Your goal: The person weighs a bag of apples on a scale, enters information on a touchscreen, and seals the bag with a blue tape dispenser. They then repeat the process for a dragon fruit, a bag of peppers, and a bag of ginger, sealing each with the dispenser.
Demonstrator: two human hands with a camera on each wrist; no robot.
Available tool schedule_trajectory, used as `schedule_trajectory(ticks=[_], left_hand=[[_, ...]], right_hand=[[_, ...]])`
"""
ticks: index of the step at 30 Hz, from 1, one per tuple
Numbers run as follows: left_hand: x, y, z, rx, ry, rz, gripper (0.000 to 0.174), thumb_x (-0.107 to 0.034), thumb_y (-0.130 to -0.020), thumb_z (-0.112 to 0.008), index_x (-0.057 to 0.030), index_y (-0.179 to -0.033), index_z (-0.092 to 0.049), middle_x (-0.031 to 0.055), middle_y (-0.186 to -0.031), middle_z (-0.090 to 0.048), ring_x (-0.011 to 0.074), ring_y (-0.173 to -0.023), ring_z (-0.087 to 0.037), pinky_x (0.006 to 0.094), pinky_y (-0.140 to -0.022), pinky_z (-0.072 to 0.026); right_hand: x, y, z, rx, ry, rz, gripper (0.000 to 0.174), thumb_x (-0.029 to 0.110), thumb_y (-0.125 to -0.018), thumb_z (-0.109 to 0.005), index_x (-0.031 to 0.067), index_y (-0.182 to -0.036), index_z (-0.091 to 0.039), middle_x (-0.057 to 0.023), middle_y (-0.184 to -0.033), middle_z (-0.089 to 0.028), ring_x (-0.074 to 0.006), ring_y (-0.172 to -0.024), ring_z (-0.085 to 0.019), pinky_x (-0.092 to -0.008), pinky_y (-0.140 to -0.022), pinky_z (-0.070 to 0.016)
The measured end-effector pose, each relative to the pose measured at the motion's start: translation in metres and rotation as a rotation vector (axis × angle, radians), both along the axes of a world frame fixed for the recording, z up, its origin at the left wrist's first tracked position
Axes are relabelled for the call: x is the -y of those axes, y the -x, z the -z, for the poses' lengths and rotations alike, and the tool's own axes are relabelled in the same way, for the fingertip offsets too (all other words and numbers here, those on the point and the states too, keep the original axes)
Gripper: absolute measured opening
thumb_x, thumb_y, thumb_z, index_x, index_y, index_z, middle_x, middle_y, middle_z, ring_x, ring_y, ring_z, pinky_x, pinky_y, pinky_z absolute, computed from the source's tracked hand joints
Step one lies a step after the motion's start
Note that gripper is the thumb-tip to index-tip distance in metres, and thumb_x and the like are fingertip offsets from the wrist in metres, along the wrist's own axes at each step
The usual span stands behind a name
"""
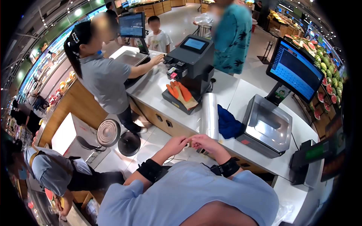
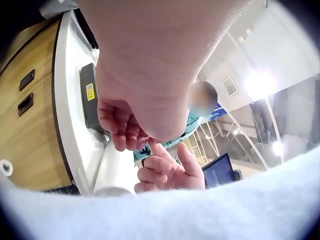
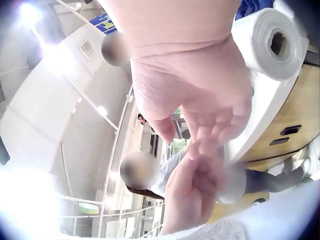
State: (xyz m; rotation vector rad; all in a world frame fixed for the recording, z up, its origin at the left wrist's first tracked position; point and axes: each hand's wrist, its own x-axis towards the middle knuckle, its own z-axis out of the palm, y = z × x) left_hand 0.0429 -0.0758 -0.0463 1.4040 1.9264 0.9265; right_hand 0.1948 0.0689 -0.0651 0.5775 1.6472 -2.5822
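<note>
Two hands meet fingertip to fingertip before the chest: left hand [image 1: 176, 144] and right hand [image 1: 204, 143], fingers loosely curled; whether they pinch anything cannot be told. Just beyond them, the plastic bag roll [image 1: 209, 116] lies at the worktop [image 1: 158, 88] edge, probably for easy reach.
</note>
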Motion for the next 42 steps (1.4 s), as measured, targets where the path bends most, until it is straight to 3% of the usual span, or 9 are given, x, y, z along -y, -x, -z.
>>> schedule_trajectory(ticks=[7, 9, 10, 13, 21, 28, 32, 35, 42], left_hand=[[0.013, 0.010, 0.003, 0.084, 0.006, -0.005, 0.028, -0.026, -0.095, -0.050, -0.0027, -0.094, -0.065, 0.0118, -0.070, -0.063, 0.0232, -0.062, -0.060, 0.0338, -0.060, -0.0477], [0.012, 0.013, -0.006, 0.048, 0.071, 0.056, 0.026, -0.025, -0.093, -0.048, -0.0041, -0.093, -0.063, 0.0183, -0.084, -0.064, 0.0367, -0.080, -0.061, 0.0411, -0.069, -0.0480], [0.012, 0.015, -0.005, 0.011, 0.027, 0.076, 0.026, -0.026, -0.093, -0.047, -0.0045, -0.093, -0.063, 0.0184, -0.084, -0.064, 0.0377, -0.080, -0.061, 0.0427, -0.070, -0.0481], [0.011, 0.024, -0.006, -0.034, -0.071, 0.102, 0.026, -0.026, -0.093, -0.050, -0.0040, -0.092, -0.064, 0.0155, -0.075, -0.064, 0.0347, -0.068, -0.060, 0.0394, -0.063, -0.0479], [0.027, 0.067, -0.008, -0.027, 0.026, 0.253, 0.025, -0.028, -0.091, -0.054, -0.0057, -0.090, -0.064, 0.0145, -0.075, -0.064, 0.0337, -0.069, -0.060, 0.0398, -0.063, -0.0476], [0.033, 0.105, -0.027, -0.056, 0.070, 0.456, 0.025, -0.028, -0.087, -0.059, -0.0041, -0.081, -0.061, 0.0137, -0.071, -0.062, 0.0314, -0.064, -0.059, 0.0389, -0.061, -0.0459], [0.037, 0.122, -0.036, -0.047, 0.056, 0.552, 0.023, -0.027, -0.086, -0.062, -0.0037, -0.081, -0.062, 0.0139, -0.071, -0.062, 0.0307, -0.063, -0.058, 0.0383, -0.059, -0.0455], [0.045, 0.131, -0.037, -0.002, 0.041, 0.538, 0.026, -0.028, -0.084, -0.063, -0.0025, -0.078, -0.064, 0.0162, -0.072, -0.064, 0.0343, -0.067, -0.061, 0.0410, -0.061, -0.0467], [0.069, 0.151, -0.024, 0.191, 0.089, 0.637, 0.023, -0.023, -0.083, -0.067, -0.0012, -0.081, -0.062, 0.0139, -0.072, -0.063, 0.0259, -0.063, -0.060, 0.0348, -0.060, -0.0469]], right_hand=[[0.007, 0.006, 0.006, 0.044, -0.027, -0.069, 0.025, 0.022, -0.096, -0.054, 0.0015, -0.106, -0.065, -0.0035, -0.082, -0.065, -0.0105, -0.072, -0.061, -0.0233, -0.066, -0.0503], [0.010, 0.008, -0.002, 0.069, -0.019, -0.058, 0.026, 0.022, -0.096, -0.053, 0.0007, -0.105, -0.065, -0.0041, -0.082, -0.065, -0.0112, -0.071, -0.061, -0.0236, -0.066, -0.0500], [0.012, 0.009, -0.006, 0.073, -0.015, -0.026, 0.023, 0.023, -0.095, -0.055, 0.0027, -0.101, -0.066, -0.0030, -0.080, -0.064, -0.0098, -0.070, -0.059, -0.0225, -0.066, -0.0486], [0.016, 0.016, -0.015, 0.100, -0.022, 0.027, 0.022, 0.023, -0.094, -0.056, 0.0044, -0.095, -0.067, -0.0019, -0.077, -0.063, -0.0084, -0.069, -0.058, -0.0213, -0.065, -0.0470], [0.042, 0.046, 0.003, 0.075, 0.036, 0.077, 0.024, 0.023, -0.095, -0.055, 0.0015, -0.093, -0.066, -0.0049, -0.081, -0.064, -0.0118, -0.072, -0.058, -0.0240, -0.069, -0.0477], [0.059, 0.071, -0.003, 0.090, -0.116, 0.066, 0.026, 0.018, -0.095, -0.052, -0.0034, -0.091, -0.067, -0.0083, -0.084, -0.066, -0.0129, -0.074, -0.060, -0.0259, -0.072, -0.0490], [0.079, 0.078, -0.015, 0.102, -0.137, 0.117, 0.024, 0.016, -0.094, -0.053, -0.0026, -0.090, -0.067, -0.0058, -0.083, -0.065, -0.0118, -0.075, -0.058, -0.0248, -0.073, -0.0474], [0.096, 0.083, -0.021, 0.069, -0.143, 0.161, 0.024, 0.017, -0.094, -0.053, -0.0012, -0.088, -0.068, -0.0048, -0.082, -0.065, -0.0112, -0.075, -0.057, -0.0241, -0.071, -0.0462], [0.158, 0.085, -0.022, 0.090, -0.155, 0.330, 0.026, 0.022, -0.094, -0.054, 0.0010, -0.088, -0.069, -0.0033, -0.081, -0.064, -0.0100, -0.075, -0.056, -0.0242, -0.070, -0.0443]])
